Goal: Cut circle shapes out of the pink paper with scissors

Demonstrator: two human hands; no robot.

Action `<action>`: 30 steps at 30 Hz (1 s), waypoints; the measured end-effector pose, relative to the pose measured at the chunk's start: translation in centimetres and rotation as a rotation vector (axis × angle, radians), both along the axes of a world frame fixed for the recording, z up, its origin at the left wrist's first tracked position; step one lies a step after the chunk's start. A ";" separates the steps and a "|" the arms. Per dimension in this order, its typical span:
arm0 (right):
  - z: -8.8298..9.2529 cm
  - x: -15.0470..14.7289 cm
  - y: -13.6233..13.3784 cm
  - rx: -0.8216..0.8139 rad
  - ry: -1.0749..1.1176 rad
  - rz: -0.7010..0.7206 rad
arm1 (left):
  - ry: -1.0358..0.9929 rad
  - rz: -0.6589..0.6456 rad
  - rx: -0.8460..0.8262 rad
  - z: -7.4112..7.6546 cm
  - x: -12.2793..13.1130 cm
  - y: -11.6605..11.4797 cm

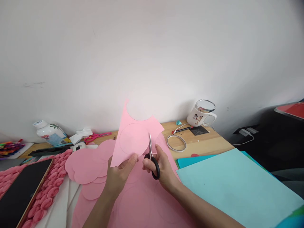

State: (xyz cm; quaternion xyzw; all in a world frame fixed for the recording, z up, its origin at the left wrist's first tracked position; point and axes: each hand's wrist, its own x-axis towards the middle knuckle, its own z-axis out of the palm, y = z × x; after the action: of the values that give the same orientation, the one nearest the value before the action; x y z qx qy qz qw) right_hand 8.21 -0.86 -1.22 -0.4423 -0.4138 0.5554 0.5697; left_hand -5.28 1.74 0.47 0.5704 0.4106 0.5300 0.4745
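My left hand (pixel 122 172) pinches the lower edge of a pink paper sheet (pixel 133 139), its thumb on the front face. A circle is drawn on that sheet, and a curved piece is cut out of its top. In my right hand (pixel 161 164) is a pair of black-handled scissors (pixel 155 167), with the blades pointing up at the sheet's right part, by the circle's edge. Below both hands lies a larger pink sheet (pixel 135 205) with faint drawn circles. Several cut pink paper circles (pixel 87 166) are piled left of my left hand.
On the left are a phone (pixel 22 190), pink braided material (pixel 51 190), a white bottle (pixel 48 131) and pink scissors (pixel 97 136). To the right lie light blue sheets (pixel 237 180), a white cable (pixel 176 143) and a white mug (pixel 200 114). A wall (pixel 152 57) rises behind the desk.
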 end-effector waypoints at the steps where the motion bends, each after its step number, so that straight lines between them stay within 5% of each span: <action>1: 0.0 0.0 0.0 -0.002 0.004 0.004 | -0.003 -0.002 0.003 0.0 0.0 0.0; 18: -1.2 -0.4 0.1 0.006 -0.021 0.013 | -0.110 0.050 0.002 0.2 0.1 0.4; 24: -0.9 -1.0 -0.3 0.008 -0.018 0.054 | 0.286 0.082 -0.124 -0.9 -0.7 0.4; 30: -0.9 -0.8 0.1 0.038 0.138 0.063 | 0.249 0.046 -0.228 -1.5 -1.1 0.3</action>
State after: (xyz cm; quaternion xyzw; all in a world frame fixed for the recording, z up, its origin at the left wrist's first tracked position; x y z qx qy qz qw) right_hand 7.39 -0.80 -2.10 -0.3788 -0.3976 0.5945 0.5873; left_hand -6.37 2.04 -1.06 0.5645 0.5366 0.4160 0.4693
